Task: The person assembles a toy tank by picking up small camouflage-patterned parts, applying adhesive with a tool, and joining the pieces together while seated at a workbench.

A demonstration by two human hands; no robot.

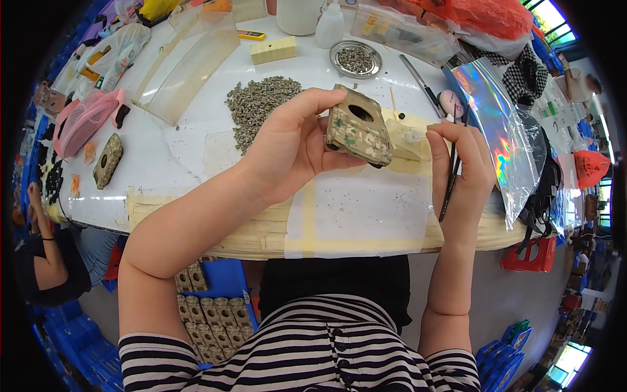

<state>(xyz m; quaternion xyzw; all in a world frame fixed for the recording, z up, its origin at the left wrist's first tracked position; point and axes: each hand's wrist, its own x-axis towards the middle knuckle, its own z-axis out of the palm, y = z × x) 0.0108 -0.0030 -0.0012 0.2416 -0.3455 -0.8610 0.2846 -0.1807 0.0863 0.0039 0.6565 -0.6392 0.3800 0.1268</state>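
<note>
My left hand (pixel 287 134) is closed around a camouflage-patterned plastic casing (pixel 358 134), gripping it by its edges above the table. A round dark hole opens in the casing's upper part. Just to the right, my right hand (pixel 467 160) has black tweezers (pixel 448 189) tucked in it, their two tips pointing up. Its thumb and forefinger pinch together near a small whitish bit (pixel 415 136); whether they hold it is too small to make out. Under the hands lies a white sheet (pixel 366 212) taped down and dotted with tiny specks.
A heap of small metallic pieces (pixel 251 111) lies left of centre; a round metal dish (pixel 376 68) holds more. Behind are a wooden block (pixel 273 50) and a white squeeze bottle (pixel 330 27). Another casing (pixel 108 162) lies left; a blue tray (pixel 228 277) of casings sits below. A person (pixel 49 261) is at far left.
</note>
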